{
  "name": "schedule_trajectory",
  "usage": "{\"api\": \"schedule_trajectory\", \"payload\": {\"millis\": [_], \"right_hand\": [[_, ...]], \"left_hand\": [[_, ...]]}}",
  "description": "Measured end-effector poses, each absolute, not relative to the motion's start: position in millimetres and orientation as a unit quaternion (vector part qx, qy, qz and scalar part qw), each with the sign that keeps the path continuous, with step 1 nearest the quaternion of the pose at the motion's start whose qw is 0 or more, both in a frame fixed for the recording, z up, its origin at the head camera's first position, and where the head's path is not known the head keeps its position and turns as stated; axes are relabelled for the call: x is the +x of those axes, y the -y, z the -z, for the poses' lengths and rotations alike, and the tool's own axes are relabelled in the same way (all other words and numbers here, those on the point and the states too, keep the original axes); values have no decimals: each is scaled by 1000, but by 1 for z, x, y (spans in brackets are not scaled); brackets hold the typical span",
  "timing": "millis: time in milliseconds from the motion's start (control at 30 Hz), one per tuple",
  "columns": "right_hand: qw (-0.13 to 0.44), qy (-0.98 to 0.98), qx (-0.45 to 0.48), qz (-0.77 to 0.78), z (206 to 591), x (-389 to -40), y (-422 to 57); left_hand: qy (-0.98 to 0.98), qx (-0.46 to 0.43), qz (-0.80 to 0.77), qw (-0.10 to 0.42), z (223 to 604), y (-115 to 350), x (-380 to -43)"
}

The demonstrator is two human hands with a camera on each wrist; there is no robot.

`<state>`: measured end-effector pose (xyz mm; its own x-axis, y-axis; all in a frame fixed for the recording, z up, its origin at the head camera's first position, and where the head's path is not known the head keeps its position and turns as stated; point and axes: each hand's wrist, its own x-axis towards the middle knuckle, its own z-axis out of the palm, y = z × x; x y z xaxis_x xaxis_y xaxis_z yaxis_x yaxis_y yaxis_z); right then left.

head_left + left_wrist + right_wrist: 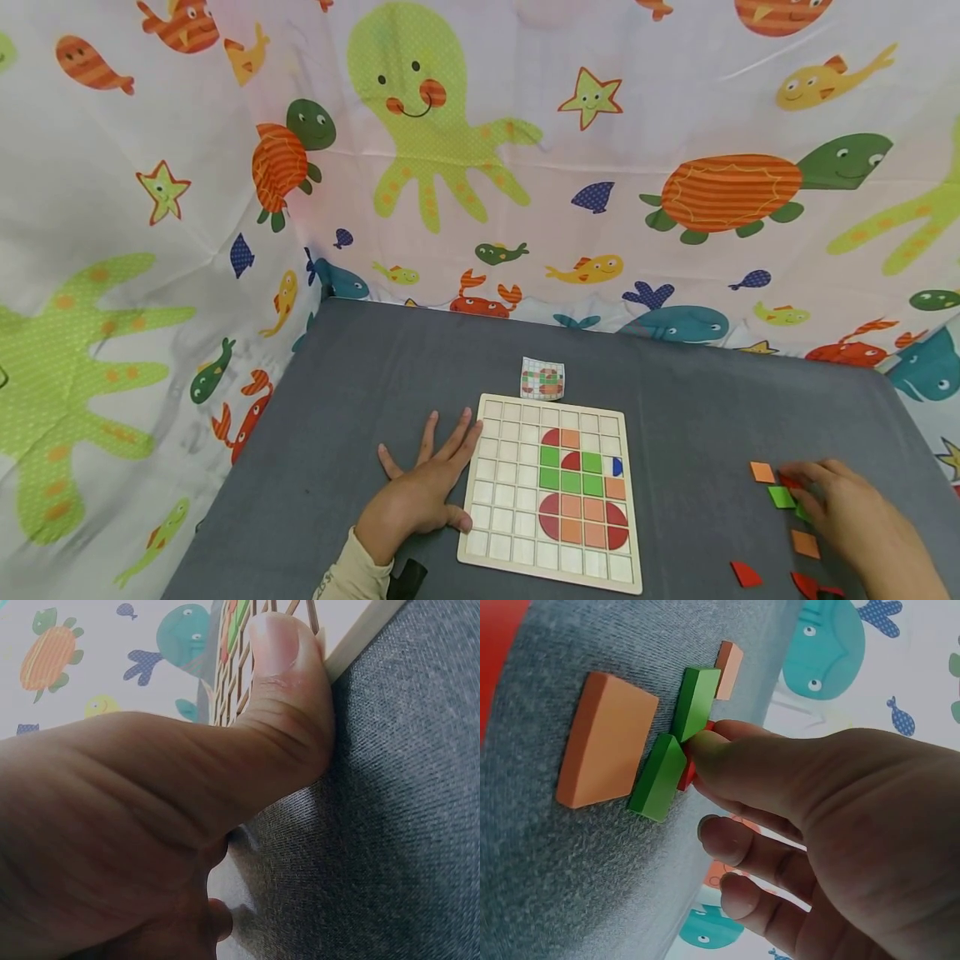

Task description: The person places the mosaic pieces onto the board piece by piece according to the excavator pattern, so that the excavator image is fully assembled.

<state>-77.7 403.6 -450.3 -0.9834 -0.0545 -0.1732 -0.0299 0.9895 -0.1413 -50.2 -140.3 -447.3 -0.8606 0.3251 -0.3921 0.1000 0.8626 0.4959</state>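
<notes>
Fingers spread, my left hand point(420, 496) lies at the left edge of a wooden grid board point(504, 475). Its thumb point(289, 697) presses on the board's rim in the left wrist view. Green squares point(550, 479), orange squares point(582, 518), dark red rounded pieces point(550, 516) and a blue piece point(617, 467) fill some of the cells. Off to the right, my right hand point(855, 508) pinches a red tile point(687, 777) between thumb and index finger, low over the cloth. Two green tiles point(696, 701) lie right beside that fingertip, with an orange tile point(611, 742) nearby.
Behind the board a small printed pattern card point(542, 379) lies on the grey cloth point(405, 358). More loose tiles sit near the right hand, including a red quarter piece point(746, 574) and an orange square point(762, 472). A sea-animal curtain point(480, 167) hangs behind.
</notes>
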Motion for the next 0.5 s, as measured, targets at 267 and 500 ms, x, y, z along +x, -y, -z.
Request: {"api": "schedule_trajectory", "payload": {"millis": [267,500], "right_hand": [[104,-992,-16,70,452,-84,-403],[116,-990,-16,75,452,-85,-401]], "left_hand": [[-935,114,-237,239,447,141,-51],[-935,112,-237,240,444,140,-49]]}}
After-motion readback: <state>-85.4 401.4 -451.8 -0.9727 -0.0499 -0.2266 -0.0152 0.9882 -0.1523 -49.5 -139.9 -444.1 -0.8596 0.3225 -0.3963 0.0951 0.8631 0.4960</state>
